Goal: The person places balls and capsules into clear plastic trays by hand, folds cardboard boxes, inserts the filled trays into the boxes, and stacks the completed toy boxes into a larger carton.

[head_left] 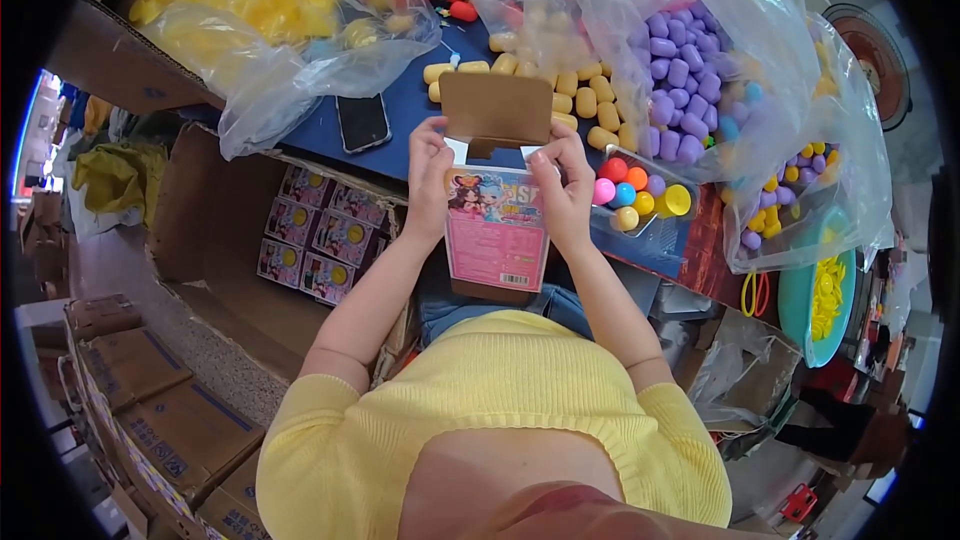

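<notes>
A pink printed cardboard box (497, 240) with cartoon figures and a barcode is upright in front of my body. Its brown top flap (497, 105) stands up, and white side flaps show near my fingers. My left hand (430, 182) grips the box's upper left edge, fingers curled at the side flap. On the opposite edge my right hand (565, 185) holds the upper right corner, thumb on the printed face. What lies inside the box is hidden. Just right of my right hand, a clear tray (655, 225) holds several coloured balls and a yellow cup (677, 201).
Yellow capsules (597, 100) and purple capsules (682, 90) lie across the blue table, partly under plastic bags. A phone (363, 123) rests at the left. Below it, a large carton (205, 230) contains several printed boxes (325, 230). A turquoise basin (790, 290) with yellow pieces stands right.
</notes>
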